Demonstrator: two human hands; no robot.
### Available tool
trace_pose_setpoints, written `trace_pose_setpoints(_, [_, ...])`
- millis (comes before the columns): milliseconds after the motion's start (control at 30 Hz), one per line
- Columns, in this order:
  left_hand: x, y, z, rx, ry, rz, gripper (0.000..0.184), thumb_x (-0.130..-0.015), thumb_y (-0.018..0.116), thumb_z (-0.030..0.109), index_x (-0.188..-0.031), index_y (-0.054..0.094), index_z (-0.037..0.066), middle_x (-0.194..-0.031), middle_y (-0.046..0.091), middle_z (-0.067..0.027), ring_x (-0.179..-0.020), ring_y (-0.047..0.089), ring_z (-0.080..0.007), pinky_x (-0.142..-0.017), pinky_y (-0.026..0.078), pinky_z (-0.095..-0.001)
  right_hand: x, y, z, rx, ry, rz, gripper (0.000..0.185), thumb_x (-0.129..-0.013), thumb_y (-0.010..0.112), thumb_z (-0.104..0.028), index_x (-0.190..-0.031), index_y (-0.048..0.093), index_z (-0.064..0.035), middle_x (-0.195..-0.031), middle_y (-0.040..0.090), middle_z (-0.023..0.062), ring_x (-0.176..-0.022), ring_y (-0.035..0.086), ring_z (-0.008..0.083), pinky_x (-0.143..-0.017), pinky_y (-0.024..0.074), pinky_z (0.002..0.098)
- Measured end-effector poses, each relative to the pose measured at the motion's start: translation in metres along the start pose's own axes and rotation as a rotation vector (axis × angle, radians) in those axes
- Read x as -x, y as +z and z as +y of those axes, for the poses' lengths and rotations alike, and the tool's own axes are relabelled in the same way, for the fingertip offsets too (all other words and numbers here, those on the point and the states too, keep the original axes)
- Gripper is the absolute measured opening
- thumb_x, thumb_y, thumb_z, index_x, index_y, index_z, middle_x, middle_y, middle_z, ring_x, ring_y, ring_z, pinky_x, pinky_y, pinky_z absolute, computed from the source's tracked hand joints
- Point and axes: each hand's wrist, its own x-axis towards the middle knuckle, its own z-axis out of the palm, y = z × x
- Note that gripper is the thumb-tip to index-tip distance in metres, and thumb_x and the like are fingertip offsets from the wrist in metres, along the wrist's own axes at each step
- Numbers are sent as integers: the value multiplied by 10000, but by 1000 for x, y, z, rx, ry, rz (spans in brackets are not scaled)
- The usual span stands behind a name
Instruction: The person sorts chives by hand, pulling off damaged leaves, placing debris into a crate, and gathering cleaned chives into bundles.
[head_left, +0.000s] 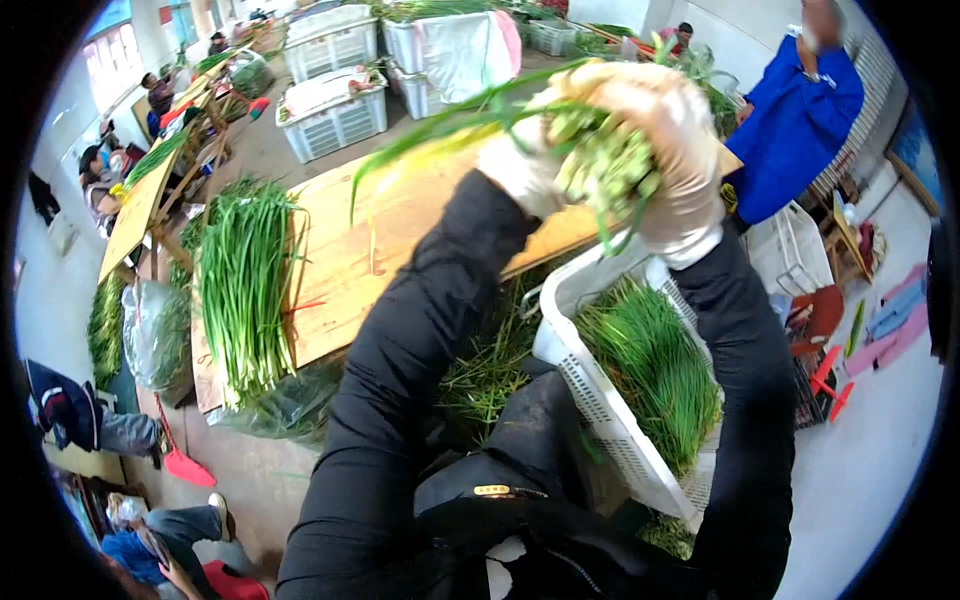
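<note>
A bunch of green stalks (605, 165) is held up in front of me, its pale cut ends facing me and long leaves trailing left. My right hand (670, 150), in a whitish glove, is wrapped round its right side and top. On the bunch's left side is my left hand (525, 165), also gloved, its fingers closed against the stalks. Below the hands is a wooden table (370, 230), with a pile of green stalks (245, 290) at its left end. A white crate (590, 370) holding more greens (655, 365) stands below my right hand.
White crates (335, 120) are stacked beyond the table. A person in blue (800, 110) stands at the back right. Several people sit at the left, near another long board (145, 210). A red dustpan (188, 467) lies on the floor at lower left.
</note>
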Motion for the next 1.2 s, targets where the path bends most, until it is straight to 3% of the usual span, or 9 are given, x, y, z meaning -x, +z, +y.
trace_pose_setpoints(67, [33, -4, 25, -541, 301, 267, 348, -835, 499, 329, -1039, 528, 49, -1003, 580, -106, -892, 573, -189, -805, 480, -299, 5, 40, 7, -13, -169, 170, 366, -620, 661, -106, -932, 476, -147, -793, 539, 45, -727, 550, 198, -673, 445, 355])
trace_pose_setpoints(167, [75, 3, 63, -201, -199, 184, 313, -836, 522, 310, -1035, 539, 68, -899, 615, -61, -755, 586, -135, -683, 487, -267, 31, 72, -14, -98, -31, 39, 430, -627, 674, -103, -988, 458, -191, -992, 517, 9, -992, 467, 182, -922, 294, 385])
trace_pose_setpoints(267, [118, -17, 58, -364, -126, 598, 285, -821, 559, 260, -1042, 523, 83, -908, 587, -55, -795, 563, -131, -703, 476, -268, 77, 123, -30, -107, 59, 11, 569, -632, 658, -115, -1142, 434, -230, -1186, 453, 40, -1150, 365, 198, -1019, 177, 376])
trace_pose_setpoints(467, [238, -114, 49, -1076, -508, 1153, 415, -784, 607, 318, -1104, 505, 74, -1006, 562, -76, -916, 522, -170, -822, 417, -354, 186, 160, -68, -163, 361, -1051, 970, -601, 691, -185, -1363, 94, -249, -1408, 127, 78, -1271, 213, 259, -1016, 196, 408])
trace_pose_setpoints(600, [267, -104, 63, -752, -377, 1332, 599, -746, 661, 296, -1225, 391, 57, -1142, 490, -115, -980, 514, -261, -793, 454, -375, 212, 159, -47, -267, 452, -770, 630, -741, 351, 44, -1304, 317, -237, -1348, 282, 125, -1212, 324, 308, -993, 266, 395])
trace_pose_setpoints(733, [300, -130, 84, -921, -246, 1432, 584, -720, 687, 305, -1159, 427, 21, -1052, 537, -122, -895, 551, -241, -768, 480, -350, 233, 147, -2, -571, 790, -258, 383, -784, 365, 36, -1095, 537, -106, -1117, 530, 142, -1082, 477, 268, -944, 347, 340])
trace_pose_setpoints(833, [273, -125, 70, -969, -112, 1435, 545, -728, 683, 259, -1136, 420, 11, -1041, 548, -132, -880, 555, -228, -776, 477, -344, 209, 161, 4, -384, 1108, -401, 266, -843, 500, -223, -1044, 547, -57, -958, 566, 105, -931, 535, 210, -786, 450, 336])
trace_pose_setpoints(967, [240, -150, 28, -867, 77, 1402, 602, -654, 708, 11, -1158, 379, 13, -1040, 555, -141, -892, 558, -215, -809, 464, -325, 129, 199, -36, -303, 1058, -1033, 859, -720, 540, -569, -1317, 206, -49, -1063, 434, 227, -946, 481, 297, -816, 419, 406])
trace_pose_setpoints(1200, [233, -134, -1, -622, 72, 1316, 434, -709, 642, -21, -1093, 444, 19, -968, 579, -111, -814, 582, -212, -757, 487, -348, 182, 208, -15, -545, 1390, -502, 420, -759, 491, 18, -1171, 428, -30, -893, 570, 102, -704, 543, 194, -633, 470, 275])
